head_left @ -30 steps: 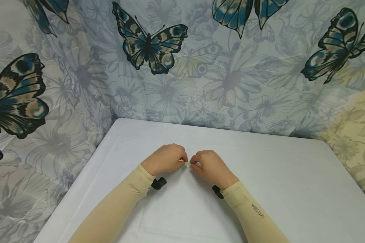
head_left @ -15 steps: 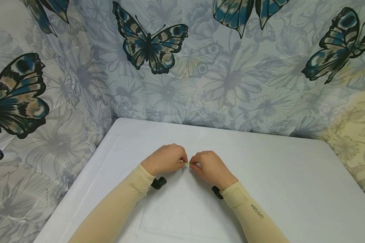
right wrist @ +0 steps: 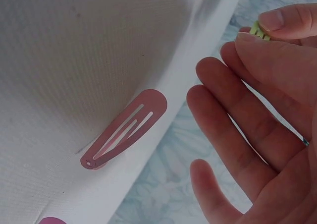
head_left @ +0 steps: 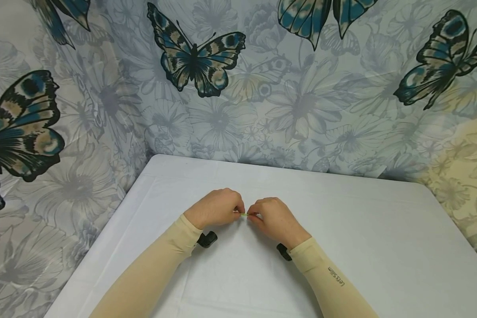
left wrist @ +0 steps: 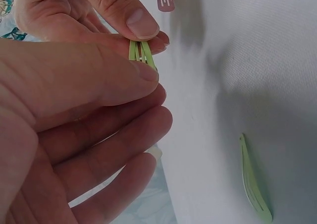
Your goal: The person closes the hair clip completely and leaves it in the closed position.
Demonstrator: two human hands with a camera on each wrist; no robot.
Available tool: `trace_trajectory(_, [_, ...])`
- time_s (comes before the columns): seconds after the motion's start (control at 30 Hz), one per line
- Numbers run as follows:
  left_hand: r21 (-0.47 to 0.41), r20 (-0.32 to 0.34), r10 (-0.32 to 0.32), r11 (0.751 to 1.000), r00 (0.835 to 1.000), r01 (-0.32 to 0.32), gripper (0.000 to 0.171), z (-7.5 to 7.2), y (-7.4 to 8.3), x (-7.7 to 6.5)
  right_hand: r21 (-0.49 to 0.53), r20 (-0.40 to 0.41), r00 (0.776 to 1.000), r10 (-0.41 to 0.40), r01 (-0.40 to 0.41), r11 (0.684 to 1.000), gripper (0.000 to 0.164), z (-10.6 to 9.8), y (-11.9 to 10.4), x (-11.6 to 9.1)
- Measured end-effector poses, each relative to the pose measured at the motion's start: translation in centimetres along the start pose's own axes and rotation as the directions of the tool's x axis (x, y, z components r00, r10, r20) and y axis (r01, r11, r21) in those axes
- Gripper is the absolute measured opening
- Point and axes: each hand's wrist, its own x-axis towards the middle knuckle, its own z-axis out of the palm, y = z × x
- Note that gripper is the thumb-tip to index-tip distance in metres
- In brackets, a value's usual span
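Note:
Both hands meet over the table in the head view, fingertips close together on one small green snap hair clip. My left hand pinches one end of it between thumb and fingers. My right hand pinches the other end. In the left wrist view a slotted stretch of the green clip shows between the two thumbs; the fingers cover the rest. From the right wrist only a bit of this clip shows, and the right hand's other fingers are spread apart from it.
A second green hair clip lies on the white cloth in the left wrist view, with a pink clip's end at the top. The right wrist view shows a dusky pink clip and a purple-pink edge. Butterfly-patterned fabric stands behind the table.

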Motion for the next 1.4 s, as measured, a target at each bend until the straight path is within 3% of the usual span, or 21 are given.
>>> trace_trajectory(0.6, [0.009,-0.007,0.026,1.0,1.0,-0.026,0.015,-0.08,0.09,-0.02,0.002,-0.019,0.999,-0.041,0.041,0.999,0.01,0.03,0.1,0.06])
trace_trajectory(1.4, [0.016,-0.01,0.118,0.993,0.993,-0.118,0.022,-0.33,-0.29,0.01,-0.025,-0.027,0.998,-0.063,0.062,0.998,0.01,0.13,0.01,0.06])
